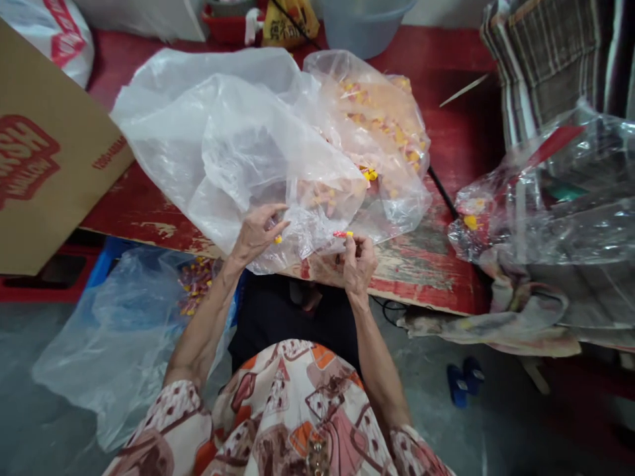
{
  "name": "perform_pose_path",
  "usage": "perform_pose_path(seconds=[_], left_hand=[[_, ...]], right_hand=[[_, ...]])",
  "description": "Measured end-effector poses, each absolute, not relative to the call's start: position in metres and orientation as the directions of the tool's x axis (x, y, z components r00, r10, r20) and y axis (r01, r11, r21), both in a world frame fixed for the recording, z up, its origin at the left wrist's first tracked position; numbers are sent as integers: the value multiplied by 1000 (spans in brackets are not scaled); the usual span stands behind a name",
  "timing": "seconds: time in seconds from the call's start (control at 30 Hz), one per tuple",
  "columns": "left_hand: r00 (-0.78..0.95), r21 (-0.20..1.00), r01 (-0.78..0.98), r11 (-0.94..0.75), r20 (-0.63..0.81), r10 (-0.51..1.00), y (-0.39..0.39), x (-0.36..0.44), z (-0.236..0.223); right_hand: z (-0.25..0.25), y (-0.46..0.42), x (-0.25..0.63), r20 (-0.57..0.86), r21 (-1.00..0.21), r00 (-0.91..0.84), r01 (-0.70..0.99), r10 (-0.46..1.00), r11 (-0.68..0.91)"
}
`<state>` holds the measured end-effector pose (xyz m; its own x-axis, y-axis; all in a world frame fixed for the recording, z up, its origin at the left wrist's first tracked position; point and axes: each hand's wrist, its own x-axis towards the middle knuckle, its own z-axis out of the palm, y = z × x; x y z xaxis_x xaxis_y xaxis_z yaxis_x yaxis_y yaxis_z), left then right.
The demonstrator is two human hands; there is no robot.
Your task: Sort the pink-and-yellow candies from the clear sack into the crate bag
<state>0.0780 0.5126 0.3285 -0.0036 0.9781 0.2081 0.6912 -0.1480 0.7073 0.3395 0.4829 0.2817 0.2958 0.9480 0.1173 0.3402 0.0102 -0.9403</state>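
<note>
A large clear plastic bag [258, 145] holding many small red and yellow pieces lies on a worn red board [426, 277]. My left hand [255, 233] is at the bag's front edge, fingers pinched on a small yellow piece [278, 239]. My right hand [358, 261] is closed a little to the right, holding a small red and yellow piece [342, 234] at its fingertips. Both hands are over the board's near edge, above my lap.
A cardboard box [44, 165] leans at the left. A pale plastic bag [114, 337] with more small pieces lies on the floor at lower left. Another clear bag [550, 198] and striped cloth [550, 66] are at the right. A grey basin [362, 23] stands at the back.
</note>
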Motion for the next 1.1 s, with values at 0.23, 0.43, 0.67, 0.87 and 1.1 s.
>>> perform_pose_path(seconds=[0.23, 0.43, 0.67, 0.87, 1.1], left_hand=[[290, 859, 478, -185, 45, 956, 489, 120, 332], [93, 887, 462, -17, -30, 995, 482, 128, 326], [192, 761, 639, -108, -22, 981, 482, 141, 331], [358, 447, 834, -324, 9, 934, 483, 157, 335], [399, 346, 874, -341, -111, 910, 494, 169, 333]], right_hand=[[304, 469, 311, 4, -1000, 178, 8, 984, 2], [293, 465, 334, -33, -999, 222, -42, 975, -24], [284, 455, 340, 36, -991, 8, 132, 999, 34], [265, 452, 366, 184, -907, 239, 415, 954, 71], [259, 453, 369, 182, -880, 211, 470, 961, 63]])
